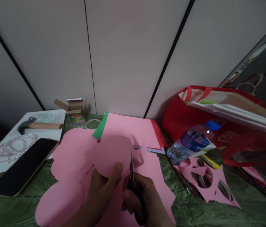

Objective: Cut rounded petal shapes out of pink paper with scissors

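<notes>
Between the thumb and fingers of my left hand (103,191) is a rounded piece of pink paper (113,153), raised over the pink sheets. My right hand (144,192) grips black-handled scissors (133,171), with the blades pointing up along the right edge of that paper piece. A small pink scrap (138,157) shows just right of the blades. Several cut pink paper circles (70,148) lie overlapping on the left, and another large circle (60,201) is nearer to me. Under my hands spreads a pink sheet (155,179) with an angular right edge.
A claw hammer (45,125), beads (10,148) and a phone (26,167) lie left. Behind are a small open box (75,113) and stacked coloured paper (130,126). On the right are a water bottle (191,142), a red bag (177,126) and pink offcuts (214,190).
</notes>
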Tool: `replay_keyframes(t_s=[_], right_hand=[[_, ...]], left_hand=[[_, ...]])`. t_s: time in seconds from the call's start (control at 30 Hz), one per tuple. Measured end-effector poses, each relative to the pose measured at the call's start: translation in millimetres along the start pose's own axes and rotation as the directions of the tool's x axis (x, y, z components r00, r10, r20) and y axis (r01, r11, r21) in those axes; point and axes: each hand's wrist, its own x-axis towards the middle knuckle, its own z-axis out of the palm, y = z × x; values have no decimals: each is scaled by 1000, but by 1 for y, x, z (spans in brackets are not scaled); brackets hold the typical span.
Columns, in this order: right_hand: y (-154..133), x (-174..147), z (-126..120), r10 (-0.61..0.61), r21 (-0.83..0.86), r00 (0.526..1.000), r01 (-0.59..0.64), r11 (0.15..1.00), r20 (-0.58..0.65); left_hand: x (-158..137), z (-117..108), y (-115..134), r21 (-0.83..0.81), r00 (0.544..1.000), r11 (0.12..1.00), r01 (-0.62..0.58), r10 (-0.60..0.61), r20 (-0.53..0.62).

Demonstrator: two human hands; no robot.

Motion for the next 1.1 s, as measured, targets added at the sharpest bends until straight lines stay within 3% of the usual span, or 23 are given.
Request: replay_keyframes(t_s=[0.1, 0.2, 0.4, 0.53, 0.83, 1.1], right_hand=[[3, 0, 3, 25, 35, 999, -27, 999, 40], [11, 4, 5, 12, 49, 999, -13, 999, 33], [18, 10, -1, -147, 176, 989, 142, 974, 14], [11, 8, -5, -139, 224, 989, 123, 967, 58], [9, 10, -8, -121, 180, 987, 100, 978, 109], [6, 11, -7, -99, 122, 992, 90, 988, 73]], left_hand=[[-3, 0, 2, 35, 997, 998, 49, -47, -61], [-6, 1, 6, 89, 989, 986, 144, -141, -45], [-7, 3, 3, 87, 989, 986, 139, -134, -57], [-7, 2, -1, 127, 991, 983, 133, -131, -20], [-7, 3, 4, 125, 984, 977, 175, -178, 7], [-5, 3, 0, 120, 988, 982, 147, -153, 37]])
